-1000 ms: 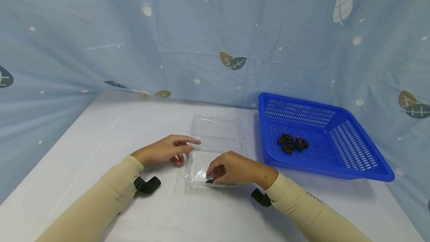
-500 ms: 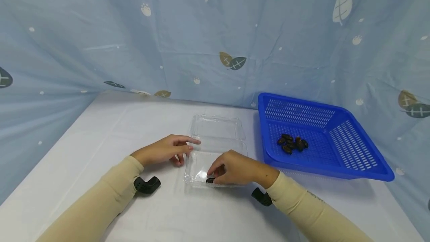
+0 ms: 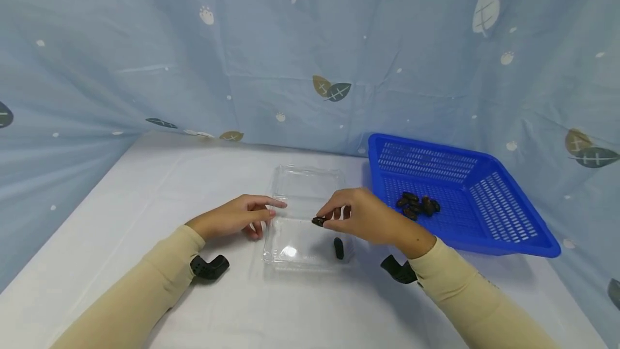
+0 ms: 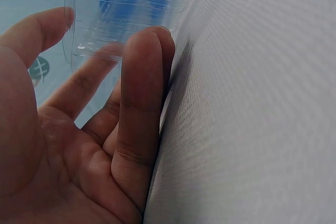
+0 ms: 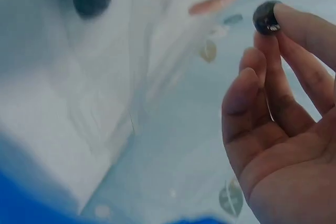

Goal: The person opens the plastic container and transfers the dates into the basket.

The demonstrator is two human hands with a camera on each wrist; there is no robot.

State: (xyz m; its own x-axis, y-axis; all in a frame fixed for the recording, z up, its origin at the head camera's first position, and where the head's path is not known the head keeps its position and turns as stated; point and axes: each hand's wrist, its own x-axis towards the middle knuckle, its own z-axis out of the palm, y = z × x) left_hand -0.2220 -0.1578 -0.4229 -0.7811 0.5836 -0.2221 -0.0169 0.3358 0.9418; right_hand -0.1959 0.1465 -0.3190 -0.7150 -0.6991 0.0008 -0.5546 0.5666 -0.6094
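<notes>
My right hand [image 3: 368, 217] pinches a dark brown, shiny, oval date [image 3: 318, 221] between thumb and fingertips, held above the clear hinged plastic box [image 3: 290, 238]. In the right wrist view the same date [image 5: 266, 18] shows at the fingertips. A second dark date [image 3: 338, 248] lies inside the box's near half, at its right side. My left hand [image 3: 237, 215] lies at the left side of the box, fingers loosely extended, the index reaching over the rim near the hinge. Up close, in the left wrist view, thumb and fingers are around the box's clear edge [image 4: 79, 40].
A blue perforated plastic basket [image 3: 484, 198] stands at the right back, with several dark dates [image 3: 409, 203] in its left part. The box's lid half [image 3: 310, 181] lies folded back. A white cloth [image 3: 203, 306] covers the table; a blue patterned curtain [image 3: 271, 42] hangs behind.
My right hand has lifted a date from the box's near edge, moving up and away from me. The second date in the box, previously hidden by that hand, now shows. The left hand stays put.
</notes>
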